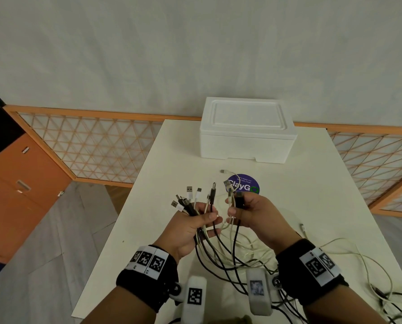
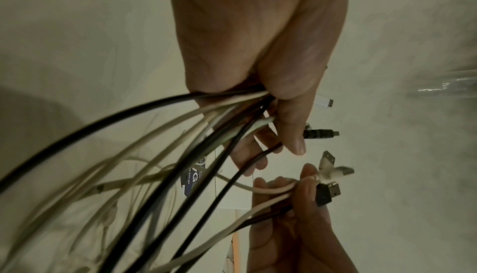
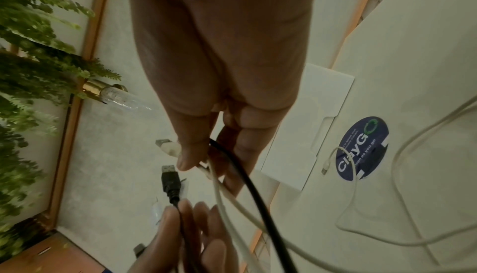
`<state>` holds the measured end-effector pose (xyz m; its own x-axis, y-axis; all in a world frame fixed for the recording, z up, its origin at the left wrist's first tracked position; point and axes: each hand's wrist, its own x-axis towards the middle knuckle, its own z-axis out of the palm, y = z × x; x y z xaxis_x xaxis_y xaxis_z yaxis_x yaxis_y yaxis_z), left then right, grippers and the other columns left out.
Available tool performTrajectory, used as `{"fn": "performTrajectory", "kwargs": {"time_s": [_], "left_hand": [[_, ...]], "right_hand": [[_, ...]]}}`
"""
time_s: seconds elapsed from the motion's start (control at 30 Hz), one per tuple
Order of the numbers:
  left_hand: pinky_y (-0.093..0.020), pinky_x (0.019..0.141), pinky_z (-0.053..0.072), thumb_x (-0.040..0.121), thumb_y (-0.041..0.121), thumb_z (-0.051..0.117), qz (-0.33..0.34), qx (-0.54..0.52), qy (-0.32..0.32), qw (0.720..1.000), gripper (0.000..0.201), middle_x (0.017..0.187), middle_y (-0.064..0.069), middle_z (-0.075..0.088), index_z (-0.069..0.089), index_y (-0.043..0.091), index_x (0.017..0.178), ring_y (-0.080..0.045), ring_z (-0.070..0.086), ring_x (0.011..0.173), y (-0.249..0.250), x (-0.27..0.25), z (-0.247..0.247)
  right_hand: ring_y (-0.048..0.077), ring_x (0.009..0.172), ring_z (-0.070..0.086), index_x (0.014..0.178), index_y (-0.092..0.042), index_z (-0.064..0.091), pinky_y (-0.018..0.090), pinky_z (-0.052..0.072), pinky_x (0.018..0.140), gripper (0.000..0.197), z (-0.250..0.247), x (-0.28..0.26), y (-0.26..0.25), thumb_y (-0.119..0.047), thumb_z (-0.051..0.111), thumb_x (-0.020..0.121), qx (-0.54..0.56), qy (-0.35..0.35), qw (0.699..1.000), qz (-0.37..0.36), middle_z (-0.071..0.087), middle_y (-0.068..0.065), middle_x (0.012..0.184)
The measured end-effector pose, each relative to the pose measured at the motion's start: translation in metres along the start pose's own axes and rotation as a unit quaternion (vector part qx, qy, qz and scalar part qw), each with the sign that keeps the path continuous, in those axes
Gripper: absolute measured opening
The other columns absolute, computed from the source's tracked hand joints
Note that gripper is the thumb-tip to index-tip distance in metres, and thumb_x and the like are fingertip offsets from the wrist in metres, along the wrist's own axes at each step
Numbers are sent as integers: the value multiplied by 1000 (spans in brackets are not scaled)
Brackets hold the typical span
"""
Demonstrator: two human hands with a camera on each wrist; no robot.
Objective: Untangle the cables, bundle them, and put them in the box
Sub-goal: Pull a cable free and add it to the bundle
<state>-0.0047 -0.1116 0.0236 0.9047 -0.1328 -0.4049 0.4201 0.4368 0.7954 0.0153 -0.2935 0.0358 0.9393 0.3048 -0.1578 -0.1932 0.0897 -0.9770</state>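
My left hand [image 1: 206, 218] is raised over the table and grips a bunch of black and white cables [image 1: 190, 204], their USB plugs fanned upward. In the left wrist view the left hand [image 2: 281, 118] closes round the strands [image 2: 180, 134], which trail down and left. Close beside it, my right hand [image 1: 236, 210] pinches a black plug [image 1: 239, 199] and white cable ends; the right wrist view shows the right hand [image 3: 206, 155] with a black cable [image 3: 247, 179] and white ones running through it. The white foam box [image 1: 246, 134] stands beyond them with its lid on.
Loose white and black cables [image 1: 359, 265] sprawl over the near right of the white table [image 1: 162, 160]. One white cable end [image 1: 223, 171] lies by a round blue sticker [image 1: 246, 187]. A lattice screen runs behind the table, and an orange cabinet [image 1: 20, 183] is at left.
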Motion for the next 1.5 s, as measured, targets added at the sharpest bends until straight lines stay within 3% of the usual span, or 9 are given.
{"fn": "performTrajectory", "kwargs": {"time_s": [0.13, 0.3, 0.5, 0.73, 0.93, 1.1, 1.2, 1.37, 1.5], "left_hand": [[-35, 64, 57, 68, 6, 73, 31, 13, -14, 999, 12, 86, -10, 71, 67, 11, 77, -25, 69, 87, 2, 0, 2], [-34, 74, 56, 65, 3, 72, 85, 45, -15, 995, 41, 97, -8, 72, 66, 3, 105, -22, 68, 92, 10, 2, 6], [-29, 62, 54, 87, 10, 64, 126, 12, 68, 990, 5, 75, -3, 71, 66, 6, 90, -15, 66, 69, 30, 7, 13], [-48, 96, 50, 96, 8, 51, 86, -2, -26, 996, 22, 112, -17, 68, 64, 1, 112, -29, 65, 102, 48, -6, 31], [-42, 89, 53, 92, -11, 47, 114, 147, -129, 974, 24, 98, -17, 67, 62, 0, 107, -27, 65, 93, 61, -18, 57], [-34, 78, 55, 97, 7, 51, 165, 125, -115, 972, 14, 90, -13, 65, 64, 5, 101, -24, 60, 84, 86, -15, 79], [-32, 80, 52, 98, 16, 51, 171, 119, -110, 972, 22, 71, 0, 66, 63, 6, 82, -13, 64, 72, 98, -17, 86], [-30, 65, 56, 98, 29, 52, 155, 154, -67, 974, 44, 61, -6, 64, 61, 4, 62, -18, 65, 62, 96, -23, 96], [-28, 56, 51, 97, 36, 51, 183, 118, -74, 973, 40, 52, 3, 51, 53, 14, 63, -13, 53, 50, 98, -24, 104]], "right_hand": [[19, 73, 64, 81, -11, 65, 38, 56, 73, 14, 10, 7, -8, 2, 72, 79, -47, -6, 999, -7, 64, 5, 75], [17, 64, 65, 79, -3, 63, 30, 57, 60, 14, 25, 19, -24, 7, 72, 76, -52, 14, 998, -22, 63, 10, 72], [9, 65, 61, 93, -9, 65, 29, 56, 60, 5, 34, 26, -38, -6, 61, 90, -142, 6, 988, -65, 63, -1, 73], [18, 64, 49, 80, -21, 44, 45, 48, 65, 19, 45, 27, -54, -21, 49, 98, -267, 0, 947, -177, 50, 2, 71], [19, 72, 46, 86, -25, 40, 37, 38, 70, 12, 45, 29, -92, -33, 45, 94, -448, 16, 832, -327, 45, -14, 72], [6, 85, 54, 135, -20, 29, 18, 47, 68, 61, 31, 23, -104, -39, 59, 85, -196, 35, 941, -274, 47, 6, 112], [5, 110, 55, 146, -21, 7, 18, 47, 93, 93, 22, 12, -90, -39, 70, 80, -175, -37, 971, -159, 49, 6, 127], [17, 119, 57, 133, -11, 35, 35, 47, 101, 75, 28, -3, -68, -28, 78, 74, -99, -51, 986, -124, 57, 9, 127], [23, 69, 63, 112, -1, 51, 36, 54, 67, 39, 31, -16, -67, -2, 71, 79, -94, -36, 988, -114, 64, 14, 78]]}}
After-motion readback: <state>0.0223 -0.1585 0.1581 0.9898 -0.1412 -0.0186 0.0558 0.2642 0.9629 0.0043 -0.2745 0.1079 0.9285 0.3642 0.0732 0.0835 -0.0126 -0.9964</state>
